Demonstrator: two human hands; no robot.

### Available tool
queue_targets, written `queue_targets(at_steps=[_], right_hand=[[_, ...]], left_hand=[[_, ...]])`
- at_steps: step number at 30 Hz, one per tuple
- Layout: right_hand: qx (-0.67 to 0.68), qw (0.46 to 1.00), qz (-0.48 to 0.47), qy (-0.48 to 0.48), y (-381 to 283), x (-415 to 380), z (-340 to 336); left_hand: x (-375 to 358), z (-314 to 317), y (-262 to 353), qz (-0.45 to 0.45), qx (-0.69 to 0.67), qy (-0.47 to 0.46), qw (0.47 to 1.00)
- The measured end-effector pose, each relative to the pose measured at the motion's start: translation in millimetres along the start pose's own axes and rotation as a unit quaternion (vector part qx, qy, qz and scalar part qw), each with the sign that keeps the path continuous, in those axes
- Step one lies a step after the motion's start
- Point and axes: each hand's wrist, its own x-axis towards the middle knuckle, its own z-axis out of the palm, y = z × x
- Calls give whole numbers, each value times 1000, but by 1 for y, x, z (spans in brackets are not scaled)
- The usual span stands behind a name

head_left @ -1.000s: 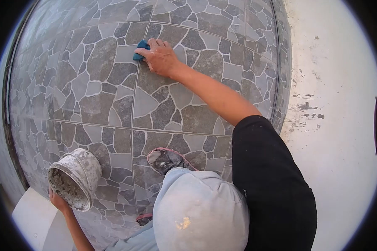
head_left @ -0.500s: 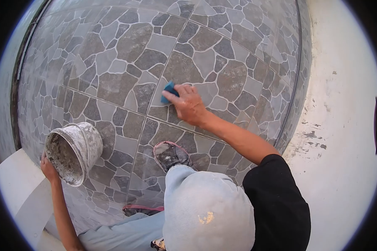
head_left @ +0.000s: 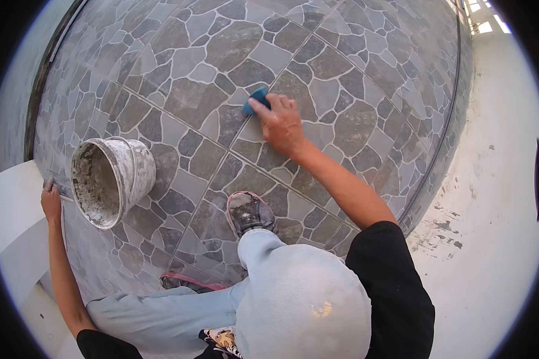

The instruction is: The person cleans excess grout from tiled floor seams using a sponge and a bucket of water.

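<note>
My right hand (head_left: 282, 125) grips a small blue sponge (head_left: 257, 102) and presses it to the stone-patterned floor tiles (head_left: 233, 51), close to a joint between tiles. To the left, a white bucket (head_left: 139, 170) stained with grey residue stands with its mouth facing me; a grey coating covers its inside. Just left of the bucket, apart from its rim, my left hand (head_left: 51, 202) is beside a white curved ledge. One finger points forward there, while the others show only in part.
My shoe (head_left: 249, 213) rests on the tiles below the sponge, with the other shoe (head_left: 188, 282) nearer me. A pale wall (head_left: 491, 143) runs along the right side. The white ledge (head_left: 15, 206) borders the left.
My left hand has come off the bucket, which has shifted forward on the floor. My right hand has moved the sponge a little forward over the tiles. The whole view has shifted.
</note>
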Motion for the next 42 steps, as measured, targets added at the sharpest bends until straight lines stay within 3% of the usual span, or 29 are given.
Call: queue_targets(at_steps=[2, 3, 5, 7, 9, 10, 12, 15, 16, 17, 18, 19, 21, 23, 25, 28, 31, 35, 37, 40, 42], right_hand=[[150, 965, -165, -140, -42, -43, -8], [209, 925, -232, -216, -41, -55, -16], [143, 962, -180, -149, 14, -47, -33], [-15, 1000, -8, -13, 90, -11, -59], [-177, 949, 242, 102, 180, 8, -59], [-178, 951, 232, 101, 188, 10, -58], [-216, 904, 351, 112, 193, 15, -59], [-71, 994, 81, -6, 70, -45, -59], [0, 996, -3, -84, 32, -81, -71], [57, 976, -51, -202, 0, -116, -94], [76, 960, -101, -249, -14, -162, -106], [97, 949, -98, -283, -18, -200, -121], [107, 963, -48, -244, -5, -234, -132], [103, 959, -77, -252, -2, -201, -111], [102, 961, -111, -234, -27, -134, -78], [149, 957, -194, -155, -79, 7, 18], [106, 961, -244, -73, -134, 157, 120], [53, 979, -195, -25, -190, 291, 196], [48, 984, -166, -33, -194, 279, 190], [71, 945, -302, -103, -170, 200, 148], [132, 907, -342, -210, -142, 114, 85]], left_hand=[[-7, 3, -12, 160, 85, -45, 982], [-10, -2, -17, 160, 88, -47, 982], [-20, -14, -28, 135, 98, -76, 983], [-28, -29, -42, 97, 79, -77, 989], [-16, -37, -86, 73, 96, -65, 991], [-10, -40, -101, 67, 118, -58, 989], [9, -43, -143, 62, 130, -39, 989], [25, -49, -220, 17, 108, -55, 992], [5, -63, -211, -58, 77, -60, 994], [1, -70, -247, -26, 77, -86, 993], [-7, -73, -296, 16, 74, -66, 995], [-28, -78, -322, -8, 77, -65, 995], [-78, -78, -358, -49, -52, -97, 993], [-135, -80, -370, -73, -63, -107, 990], [-174, -90, -365, -99, 25, -221, 970], [-204, -103, -401, -97, -83, -147, 981], [-215, -124, -359, -169, -99, -116, 974], [-210, -116, -344, -152, -103, -117, 976], [-198, -110, -338, -130, -118, -132, 976], [-176, -91, -370, -133, -134, -159, 969], [-174, -87, -382, -146, -134, -164, 966]])
